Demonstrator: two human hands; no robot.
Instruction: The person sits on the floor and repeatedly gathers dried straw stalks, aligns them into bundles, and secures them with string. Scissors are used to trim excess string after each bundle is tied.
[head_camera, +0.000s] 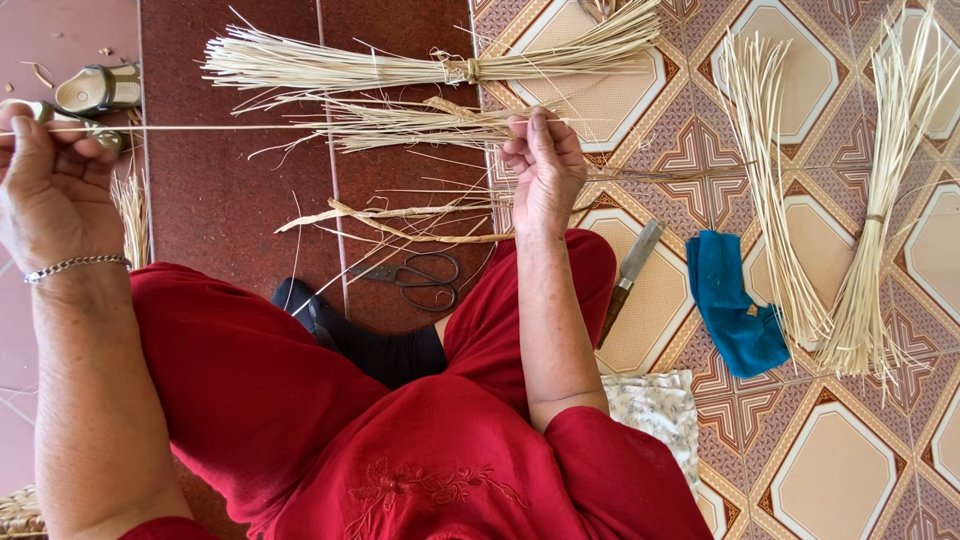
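Observation:
I sit on the floor in red clothes. A thin pale straw strand (250, 127) stretches level between my two hands. My left hand (50, 185), with a silver bracelet at the wrist, pinches its left end. My right hand (545, 165) grips its right end, fingers closed, beside a small loose bunch of straw (420, 125). A larger tied straw bundle (430, 65) lies beyond it on the floor.
Black scissors (420, 280) lie near my knee among loose strands. A knife (628, 275) and a blue cloth (730, 300) rest on the patterned tiles. Two more straw bundles (830, 200) lie at the right. Sandals (95, 90) sit at the far left.

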